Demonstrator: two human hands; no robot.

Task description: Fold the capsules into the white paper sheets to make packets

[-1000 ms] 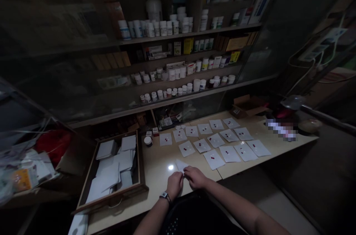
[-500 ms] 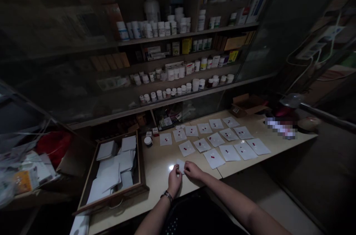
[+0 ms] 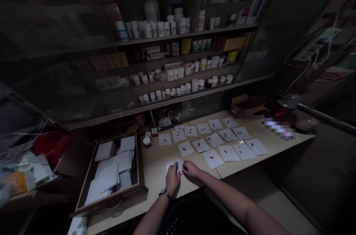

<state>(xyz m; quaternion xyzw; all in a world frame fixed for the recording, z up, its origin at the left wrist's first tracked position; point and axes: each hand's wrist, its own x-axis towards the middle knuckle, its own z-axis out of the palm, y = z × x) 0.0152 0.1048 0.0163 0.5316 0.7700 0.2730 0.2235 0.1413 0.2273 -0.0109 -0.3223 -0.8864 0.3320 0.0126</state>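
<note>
A white paper square (image 3: 180, 166) is pinched at the counter (image 3: 155, 175) between the narrowed fingers of the left hand (image 3: 172, 179) and the right hand (image 3: 191, 169). About fifteen open squares (image 3: 228, 153) are laid out alongside, red pills (image 3: 211, 156) on each, none shown folded. Blank sheets (image 3: 104, 179) are piled in a wooden drawer (image 3: 111, 198). Labels on the shelved bottles (image 3: 158, 29) cannot be read.

A dim room: wooden shelves (image 3: 178, 34) behind glass, a pale counter (image 3: 157, 186), a dull floor (image 3: 267, 198) below.
</note>
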